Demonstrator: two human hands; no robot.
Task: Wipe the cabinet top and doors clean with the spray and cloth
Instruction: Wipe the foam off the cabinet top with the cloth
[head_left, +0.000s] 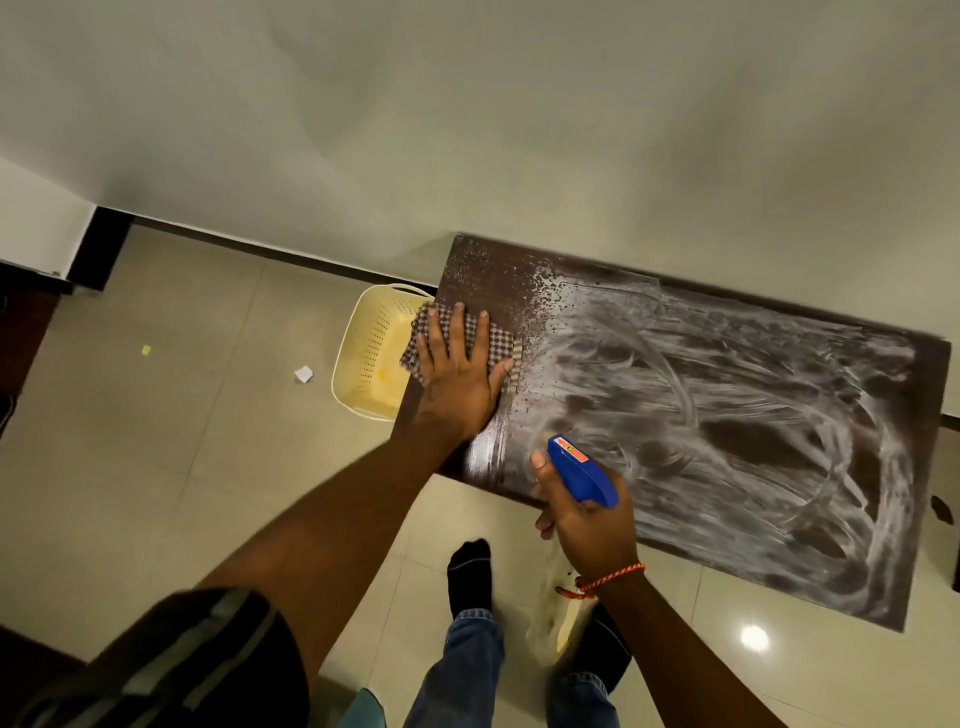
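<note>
Left hand (460, 371), fingers spread, presses the cloth (462, 338) flat on the cabinet top (753, 441) at its left end to wipe; right hand (587, 525) grips the spray bottle (582, 470) over the near edge, kept ready.

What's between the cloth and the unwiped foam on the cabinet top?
Nothing visible. The left hand presses the cloth flat at the left end; the smeared cabinet top rightward is bare. The spray bottle, held by the right hand, sits at the near edge.

Dark striped short sleeve (171, 670), blue jeans (462, 675), black socks (470, 571), orange wrist thread (608, 577).
</note>
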